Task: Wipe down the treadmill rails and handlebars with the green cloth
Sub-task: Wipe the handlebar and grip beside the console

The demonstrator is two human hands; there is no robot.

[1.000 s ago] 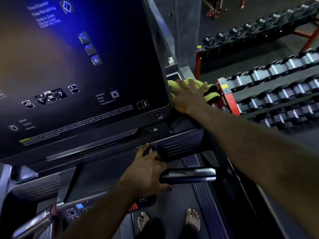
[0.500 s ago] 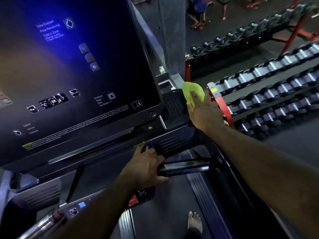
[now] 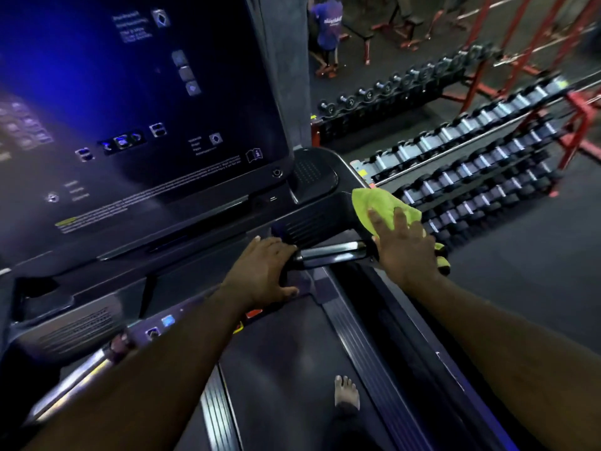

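The green cloth point(image 3: 379, 203) lies over the upper end of the treadmill's right side rail point(image 3: 419, 323), just below the console corner. My right hand point(image 3: 405, 247) presses flat on the cloth with straight fingers; part of the cloth sticks out past the hand on the far side. My left hand point(image 3: 263, 271) grips the inner end of the short chrome handlebar point(image 3: 335, 252) that runs across to the right rail. The large dark console point(image 3: 136, 125) with its blue-lit panel fills the upper left.
Dumbbell racks point(image 3: 471, 170) with red frames stand close to the right of the treadmill. A grey pillar point(image 3: 283, 60) rises behind the console. The treadmill belt point(image 3: 286, 369) runs below, with a bare foot point(image 3: 346, 392) on it. A person point(image 3: 327, 27) stands far back.
My right hand has slid the cloth back from beside the console tray down onto the top of the right rail. The left hand stays on the handlebar. The view has tilted.
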